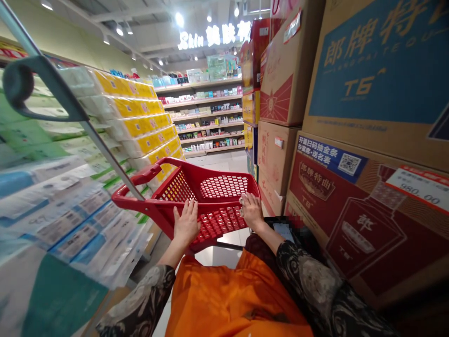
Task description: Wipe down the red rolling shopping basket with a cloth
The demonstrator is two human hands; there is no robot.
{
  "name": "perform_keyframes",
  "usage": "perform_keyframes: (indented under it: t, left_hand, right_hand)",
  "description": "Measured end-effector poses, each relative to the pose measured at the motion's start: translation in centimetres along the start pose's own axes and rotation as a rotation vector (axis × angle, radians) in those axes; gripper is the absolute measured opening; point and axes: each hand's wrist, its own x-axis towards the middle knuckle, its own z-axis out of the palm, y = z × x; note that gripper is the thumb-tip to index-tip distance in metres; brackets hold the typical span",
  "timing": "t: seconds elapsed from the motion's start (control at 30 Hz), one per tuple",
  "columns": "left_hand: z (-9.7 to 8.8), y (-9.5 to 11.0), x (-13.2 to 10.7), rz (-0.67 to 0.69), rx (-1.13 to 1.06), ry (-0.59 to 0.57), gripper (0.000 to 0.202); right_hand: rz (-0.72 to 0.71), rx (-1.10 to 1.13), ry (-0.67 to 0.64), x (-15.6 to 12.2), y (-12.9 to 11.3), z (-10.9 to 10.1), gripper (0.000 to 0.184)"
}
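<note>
And the red cart (217, 205) sits in the aisle between packs (140, 125) and cartons (278, 150), long axis running crosswise, grip (149, 176) and slanting rod (112, 160) at the left, far end pointing right, cartonward! Left hand (187, 222) on the near side, fingers straight, slightly fanned; right hand (251, 209), fingers bunched, holds a pale wad (242, 200) at the rim.

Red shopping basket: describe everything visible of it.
The red shopping basket looks like glossy plastic, with perforated walls and a thick rim. It stands upright in the aisle, before the person. At its left end are a red handle and a slanting metallic pole with a dark grey grip. The left hand, fingers spread, appears to rest on the near side; the right hand is at the right end, something whitish at its fingers.
</note>
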Motion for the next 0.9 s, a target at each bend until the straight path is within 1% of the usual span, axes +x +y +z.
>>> perform_keyframes:
  t: [0.1, 0.17, 0.23, 0.37, 0.43, 0.47, 0.5, 0.53, 0.63, 0.7, 0.77, 0.83, 0.9]
  left_hand:
    - [-0.2, 0.0, -0.1, -0.009, 0.028, -0.021, 0.061]
    - [-0.3, 0.0, -0.2, -0.007, 0.042, -0.037, 0.061]
    - [-0.2, -0.1, -0.3, 0.0, 0.046, -0.041, 0.061]
    - [0.2, 0.2, -0.3, -0.014, 0.032, -0.024, 0.062]
    - [0.3, 0.5, -0.3, -0.027, 0.024, -0.023, 0.063]
    - [0.3, 0.6, -0.3, -0.031, 0.023, -0.024, 0.063]
    - [0.3, 0.7, -0.3, -0.031, 0.024, -0.027, 0.063]
    - [0.2, 0.8, -0.3, -0.031, 0.027, -0.033, 0.063]
    - [-0.2, 0.9, -0.2, -0.029, 0.037, -0.054, 0.063]
    - [-0.4, 0.8, -0.2, -0.026, 0.039, -0.065, 0.063]
    - [-0.5, 0.5, -0.2, -0.015, 0.034, -0.065, 0.062]
    - [-0.5, 0.0, -0.3, -0.028, 0.028, -0.045, 0.063]
    - [-0.6, -0.6, -0.4, -0.066, 0.022, -0.026, 0.065]
  right_hand:
    - [-0.153, 0.021, -0.024, 0.7, -2.8, 1.0, 0.046]
    - [-0.218, 0.029, -0.039, 1.0, -3.5, 1.3, 0.047]
    - [-0.218, 0.02, -0.033, 0.9, -2.2, 1.0, 0.046]
    - [-0.089, -0.034, 0.03, -0.4, 3.2, 0.2, 0.047]
    - [-0.068, -0.037, 0.075, -0.8, 4.7, 0.4, 0.048]
    - [-0.078, -0.026, 0.101, -0.8, 4.7, 0.7, 0.048]
    - [-0.102, -0.009, 0.126, -0.7, 4.1, 1.2, 0.049]
    - [-0.137, 0.011, 0.15, -0.6, 3.1, 1.8, 0.049]
    - [-0.28, 0.061, 0.205, 0.2, -0.9, 3.4, 0.047]
    - [-0.369, 0.071, 0.219, 0.7, -2.7, 3.9, 0.045]
    - [-0.414, 0.055, 0.208, 0.7, -2.8, 3.7, 0.044]
    - [-0.388, 0.023, 0.181, 0.4, -1.4, 3.1, 0.045]
    - [-0.321, -0.012, 0.16, 0.1, 0.4, 2.6, 0.045]
